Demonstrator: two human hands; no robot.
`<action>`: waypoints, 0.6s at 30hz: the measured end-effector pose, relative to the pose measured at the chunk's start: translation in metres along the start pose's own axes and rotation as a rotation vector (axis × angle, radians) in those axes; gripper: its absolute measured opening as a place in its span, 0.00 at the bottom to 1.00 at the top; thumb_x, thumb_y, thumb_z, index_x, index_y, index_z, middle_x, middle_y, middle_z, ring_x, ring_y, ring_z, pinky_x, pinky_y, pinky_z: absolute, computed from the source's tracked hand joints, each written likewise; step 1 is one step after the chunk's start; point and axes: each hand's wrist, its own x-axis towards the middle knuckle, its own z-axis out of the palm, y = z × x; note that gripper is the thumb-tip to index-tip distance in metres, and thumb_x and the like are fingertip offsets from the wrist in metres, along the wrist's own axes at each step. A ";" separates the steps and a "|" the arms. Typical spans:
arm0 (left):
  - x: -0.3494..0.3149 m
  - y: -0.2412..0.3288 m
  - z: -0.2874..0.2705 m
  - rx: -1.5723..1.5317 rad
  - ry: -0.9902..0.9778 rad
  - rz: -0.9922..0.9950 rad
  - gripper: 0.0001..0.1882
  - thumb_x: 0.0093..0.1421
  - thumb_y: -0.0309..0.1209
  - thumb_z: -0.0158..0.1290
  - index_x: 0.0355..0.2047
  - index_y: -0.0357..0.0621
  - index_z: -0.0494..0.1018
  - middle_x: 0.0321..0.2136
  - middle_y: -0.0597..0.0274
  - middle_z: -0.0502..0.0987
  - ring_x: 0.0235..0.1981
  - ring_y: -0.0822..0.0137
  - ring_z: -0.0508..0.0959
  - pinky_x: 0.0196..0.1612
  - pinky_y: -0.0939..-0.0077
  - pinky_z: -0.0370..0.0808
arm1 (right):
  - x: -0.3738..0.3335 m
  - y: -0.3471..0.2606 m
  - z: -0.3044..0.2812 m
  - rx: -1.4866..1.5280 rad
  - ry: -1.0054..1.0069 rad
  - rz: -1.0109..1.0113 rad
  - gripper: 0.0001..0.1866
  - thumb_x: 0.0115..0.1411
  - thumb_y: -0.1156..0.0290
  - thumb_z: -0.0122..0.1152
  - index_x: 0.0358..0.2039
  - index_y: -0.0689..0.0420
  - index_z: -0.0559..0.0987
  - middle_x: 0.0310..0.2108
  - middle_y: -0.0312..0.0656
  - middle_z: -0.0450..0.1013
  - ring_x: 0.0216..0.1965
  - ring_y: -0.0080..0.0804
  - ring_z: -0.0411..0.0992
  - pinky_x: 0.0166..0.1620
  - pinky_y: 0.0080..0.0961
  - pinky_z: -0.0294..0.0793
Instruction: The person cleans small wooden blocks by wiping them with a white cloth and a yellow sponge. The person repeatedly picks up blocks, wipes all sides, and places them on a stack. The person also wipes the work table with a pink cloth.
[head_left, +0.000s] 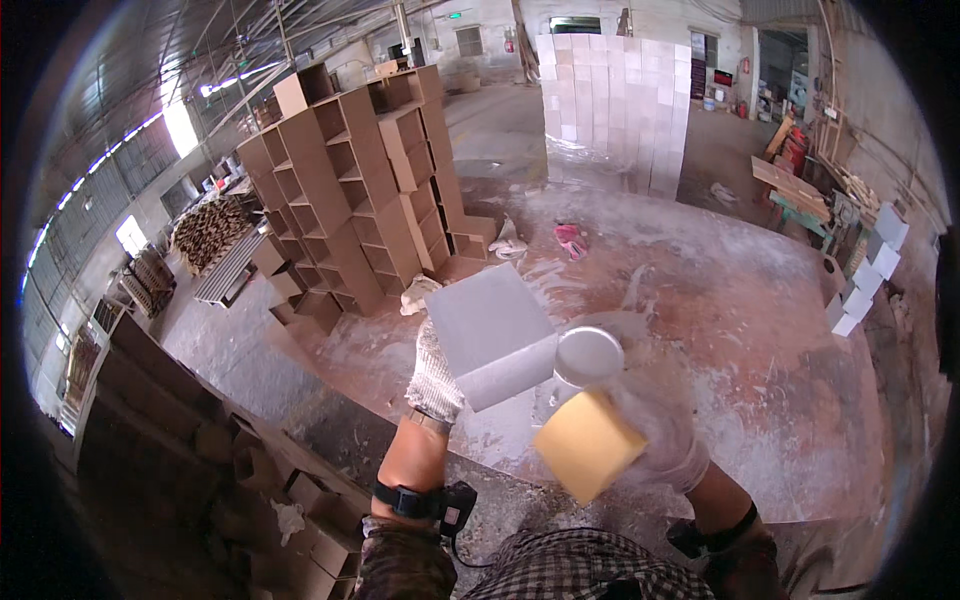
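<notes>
My left hand (435, 375), in a white knitted glove, holds a box (492, 325) with light grey faces by its left side. The box is tilted, and it hides most of those fingers. In my right hand (672, 455), also in a pale glove and smeared by motion, is a yellow sponge block (588, 447). The sponge is apart from the box, lower and to its right. Between them stands a round white tub (588, 355) on the whitish-stained reddish work surface (780, 400). What the tub contains I cannot make out.
Open brown boxes (330, 190) are stacked high at the far left. A tall stack of pale boxes (615, 115) stands at the back. Grey-white boxes (868, 270) pile up at the right edge. A pink cloth (570, 240) lies beyond the tub. More brown boxes (320, 530) sit lower left.
</notes>
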 end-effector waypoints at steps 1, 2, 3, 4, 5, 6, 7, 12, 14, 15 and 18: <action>0.001 -0.007 0.000 0.155 -0.015 0.042 0.17 0.66 0.33 0.42 0.52 0.39 0.67 0.48 0.55 0.74 0.47 0.62 0.76 0.50 0.67 0.74 | 0.006 0.000 -0.011 0.010 0.095 -0.059 0.31 0.49 0.57 0.66 0.49 0.64 0.72 0.47 0.51 0.72 0.49 0.44 0.71 0.52 0.32 0.68; 0.002 -0.013 -0.001 0.310 -0.023 0.088 0.17 0.66 0.33 0.41 0.52 0.39 0.67 0.47 0.55 0.74 0.47 0.61 0.76 0.50 0.67 0.74 | 0.008 -0.005 -0.013 0.179 0.143 0.036 0.30 0.49 0.59 0.67 0.49 0.64 0.72 0.45 0.51 0.72 0.47 0.45 0.72 0.50 0.32 0.69; 0.001 -0.017 0.001 0.291 -0.050 0.055 0.17 0.66 0.33 0.41 0.51 0.38 0.67 0.47 0.54 0.75 0.47 0.61 0.76 0.49 0.67 0.74 | 0.011 -0.009 -0.015 0.365 0.211 0.122 0.29 0.48 0.61 0.68 0.48 0.64 0.72 0.44 0.51 0.72 0.45 0.46 0.72 0.48 0.33 0.71; 0.001 -0.019 0.005 0.265 -0.076 0.021 0.16 0.66 0.32 0.41 0.51 0.38 0.67 0.46 0.54 0.75 0.46 0.61 0.76 0.48 0.68 0.74 | 0.014 -0.014 -0.017 0.542 0.292 0.199 0.29 0.47 0.63 0.69 0.48 0.64 0.72 0.42 0.51 0.73 0.43 0.48 0.73 0.46 0.33 0.72; 0.002 -0.018 0.008 0.262 -0.081 0.017 0.16 0.66 0.32 0.41 0.51 0.38 0.67 0.46 0.54 0.75 0.46 0.61 0.76 0.48 0.68 0.74 | 0.017 -0.006 -0.023 0.270 0.343 0.075 0.26 0.49 0.64 0.67 0.47 0.63 0.73 0.42 0.50 0.73 0.43 0.47 0.73 0.45 0.34 0.72; 0.003 -0.015 0.010 0.407 -0.087 0.045 0.16 0.66 0.32 0.41 0.51 0.38 0.67 0.46 0.54 0.75 0.46 0.61 0.77 0.48 0.68 0.75 | 0.021 0.000 -0.028 -0.001 0.385 -0.050 0.23 0.50 0.65 0.65 0.46 0.62 0.73 0.42 0.49 0.73 0.42 0.47 0.73 0.44 0.36 0.72; 0.004 -0.014 0.014 0.548 -0.095 0.073 0.16 0.65 0.31 0.41 0.51 0.38 0.67 0.46 0.53 0.75 0.45 0.61 0.77 0.48 0.68 0.75 | 0.031 0.005 -0.029 -0.003 0.383 -0.041 0.23 0.50 0.65 0.65 0.46 0.62 0.73 0.42 0.49 0.73 0.42 0.47 0.73 0.44 0.36 0.72; 0.017 -0.016 0.036 0.638 -0.130 0.219 0.18 0.65 0.32 0.39 0.52 0.38 0.66 0.47 0.50 0.74 0.46 0.59 0.76 0.49 0.68 0.74 | 0.058 0.019 -0.002 -0.696 0.531 -0.451 0.18 0.51 0.67 0.61 0.44 0.53 0.75 0.43 0.42 0.73 0.47 0.39 0.70 0.46 0.34 0.74; 0.025 -0.042 0.024 0.227 0.037 0.176 0.19 0.66 0.34 0.38 0.53 0.38 0.66 0.48 0.51 0.74 0.48 0.59 0.75 0.50 0.67 0.73 | 0.059 0.003 -0.001 -0.763 0.499 -0.524 0.20 0.49 0.64 0.61 0.44 0.49 0.75 0.46 0.39 0.71 0.51 0.37 0.68 0.49 0.31 0.73; 0.025 -0.045 0.015 0.132 0.084 0.169 0.19 0.66 0.34 0.37 0.53 0.38 0.66 0.48 0.52 0.73 0.49 0.59 0.75 0.51 0.66 0.73 | 0.050 0.006 0.016 -0.761 0.347 -0.493 0.20 0.48 0.63 0.59 0.44 0.49 0.75 0.47 0.39 0.70 0.52 0.36 0.67 0.51 0.32 0.72; 0.024 -0.015 0.024 -1.246 -0.029 -0.189 0.23 0.69 0.44 0.35 0.53 0.40 0.66 0.50 0.52 0.73 0.50 0.55 0.73 0.56 0.63 0.70 | 0.012 0.029 0.050 -0.781 0.273 -0.555 0.20 0.48 0.63 0.57 0.45 0.50 0.74 0.46 0.40 0.71 0.51 0.34 0.67 0.55 0.34 0.68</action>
